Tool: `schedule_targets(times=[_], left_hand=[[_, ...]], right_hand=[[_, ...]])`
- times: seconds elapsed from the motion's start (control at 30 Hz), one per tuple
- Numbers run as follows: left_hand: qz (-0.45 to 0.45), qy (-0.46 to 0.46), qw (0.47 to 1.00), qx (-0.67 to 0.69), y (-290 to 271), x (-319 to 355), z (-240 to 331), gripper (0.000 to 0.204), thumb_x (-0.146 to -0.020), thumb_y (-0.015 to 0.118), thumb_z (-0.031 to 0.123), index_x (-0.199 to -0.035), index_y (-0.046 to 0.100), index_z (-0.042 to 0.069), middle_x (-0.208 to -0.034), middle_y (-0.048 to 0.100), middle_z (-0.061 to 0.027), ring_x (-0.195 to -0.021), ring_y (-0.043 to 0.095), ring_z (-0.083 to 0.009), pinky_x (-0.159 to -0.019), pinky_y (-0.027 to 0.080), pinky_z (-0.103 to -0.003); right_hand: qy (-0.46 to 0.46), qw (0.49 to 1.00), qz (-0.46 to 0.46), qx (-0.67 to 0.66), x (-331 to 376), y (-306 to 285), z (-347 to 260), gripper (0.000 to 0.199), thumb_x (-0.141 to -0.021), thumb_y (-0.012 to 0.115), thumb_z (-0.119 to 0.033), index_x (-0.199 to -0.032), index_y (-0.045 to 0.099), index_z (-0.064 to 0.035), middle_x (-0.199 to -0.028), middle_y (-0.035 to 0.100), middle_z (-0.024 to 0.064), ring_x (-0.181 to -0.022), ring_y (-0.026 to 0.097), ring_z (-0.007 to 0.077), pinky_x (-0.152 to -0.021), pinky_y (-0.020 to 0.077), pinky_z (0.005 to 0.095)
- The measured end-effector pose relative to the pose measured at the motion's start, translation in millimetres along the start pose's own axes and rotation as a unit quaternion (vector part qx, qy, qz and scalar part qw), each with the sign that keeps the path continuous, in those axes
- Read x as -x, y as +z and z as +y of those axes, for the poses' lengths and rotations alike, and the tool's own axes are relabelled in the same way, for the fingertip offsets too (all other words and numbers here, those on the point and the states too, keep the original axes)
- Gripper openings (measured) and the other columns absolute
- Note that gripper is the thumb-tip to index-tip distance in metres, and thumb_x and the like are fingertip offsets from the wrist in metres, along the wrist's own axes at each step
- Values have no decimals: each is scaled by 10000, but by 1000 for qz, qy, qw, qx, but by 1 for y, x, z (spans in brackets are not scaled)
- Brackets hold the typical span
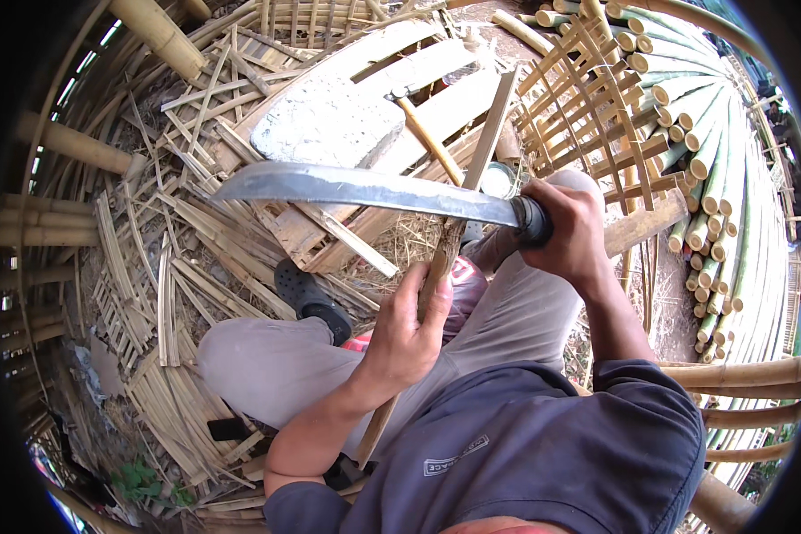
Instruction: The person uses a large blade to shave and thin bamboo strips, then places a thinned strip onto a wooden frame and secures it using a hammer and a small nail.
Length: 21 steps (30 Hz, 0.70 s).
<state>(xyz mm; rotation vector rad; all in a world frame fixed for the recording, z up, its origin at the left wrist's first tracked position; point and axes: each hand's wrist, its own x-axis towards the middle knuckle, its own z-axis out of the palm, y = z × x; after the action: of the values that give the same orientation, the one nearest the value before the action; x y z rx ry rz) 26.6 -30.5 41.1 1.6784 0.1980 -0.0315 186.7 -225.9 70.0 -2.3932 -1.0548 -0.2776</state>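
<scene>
We see the left hand (407, 334) wrapped around a bamboo strip (472, 191) that slants up over the person's lap. The right hand (568, 222) is clenched on the handle of a long machete (365, 189), its blade laid across the strip above the left hand. Beyond lie a wooden pallet (392, 98), a grey slab (329, 120) and stacked bamboo poles (703, 125).

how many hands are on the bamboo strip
1: the left hand grips the bamboo strip at its middle. The right hand holds the knife across it.
</scene>
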Motion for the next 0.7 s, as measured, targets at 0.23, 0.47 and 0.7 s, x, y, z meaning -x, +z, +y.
schedule_targets(times=[0.23,0.47,0.7], left_hand=[[12,41,998,-42,-3,18,0,287,-1051,506,255,-1130,558,-16,-724,585,-144,-611,572,-238,-596,446,-383],[-14,46,998,-51,-11,29,-1,330,-1040,523,265,-1170,544,-38,-755,610,-165,-650,633,-305,-614,460,-394],[5,39,999,-20,-21,35,1,365,-1040,527,268,-1207,531,-57,-760,607,-155,-664,614,-221,-630,472,-360]], right_hand=[[84,990,82,80,-21,14,24,214,-649,724,-83,-850,657,-66,-725,650,172,-667,660,376,-609,522,420],[127,971,147,137,-33,-2,74,176,-720,726,-155,-885,698,-100,-725,682,157,-673,689,349,-630,534,430],[297,915,157,222,-32,-59,149,270,-798,757,-274,-920,727,-36,-798,718,179,-748,702,344,-726,526,427]])
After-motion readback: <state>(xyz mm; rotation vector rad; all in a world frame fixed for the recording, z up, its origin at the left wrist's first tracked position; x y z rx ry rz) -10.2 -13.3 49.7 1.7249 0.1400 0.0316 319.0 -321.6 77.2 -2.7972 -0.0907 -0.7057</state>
